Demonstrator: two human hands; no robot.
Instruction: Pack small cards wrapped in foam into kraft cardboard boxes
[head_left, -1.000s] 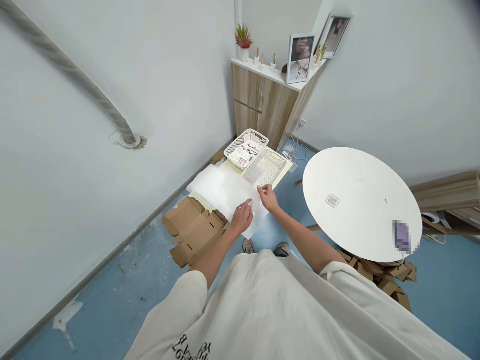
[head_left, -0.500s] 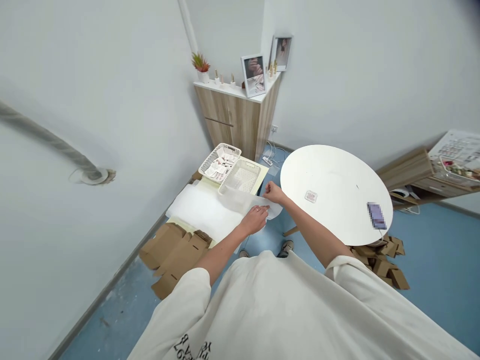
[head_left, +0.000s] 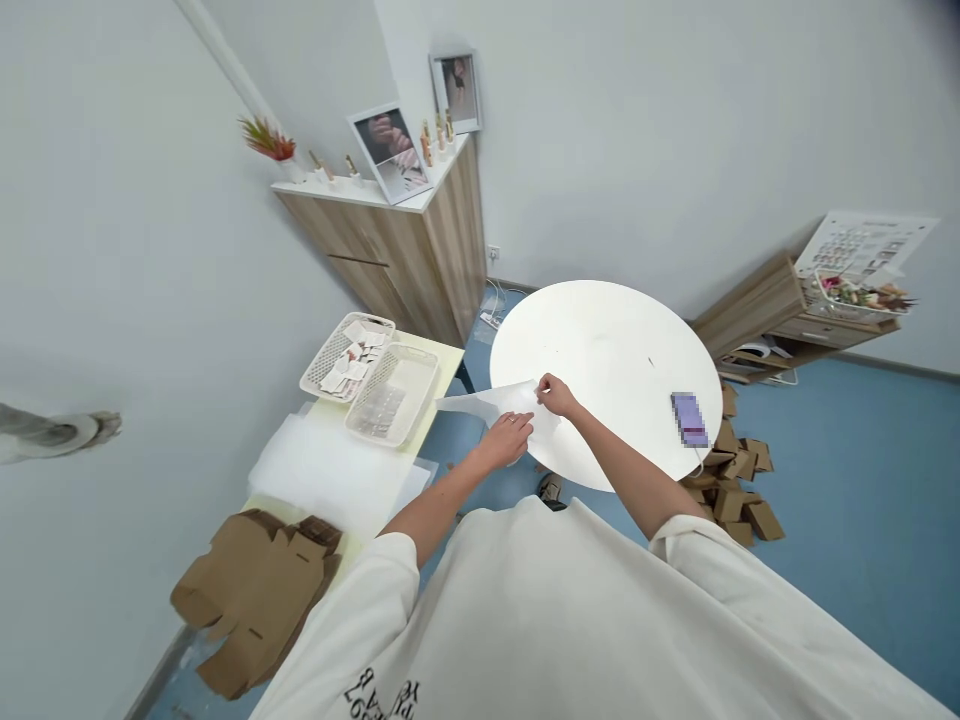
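Observation:
A thin, translucent white foam sheet (head_left: 484,403) stretches between my hands at the left edge of the white round table (head_left: 600,330). My left hand (head_left: 508,440), with a ring on one finger, is closed on its near side. My right hand (head_left: 555,395) pinches the far right part over the tabletop. Part of the sheet hangs past the table edge to the left. More white foam sheets (head_left: 315,475) lie stacked on the pale yellow table (head_left: 442,357) to the left. The small clear case seen earlier on the round table is out of sight.
Two white baskets stand on the yellow table: one basket (head_left: 311,378) with printed packets, one basket (head_left: 426,400) with clear pieces. Flattened cardboard boxes (head_left: 255,590) lie nearby left. A phone (head_left: 688,420) rests on the round table; small cardboard boxes (head_left: 739,480) are heaped on the floor right.
My view has turned right. Both hands have carried the foam sheet away from the stack on the yellow table and over the round table's left edge.

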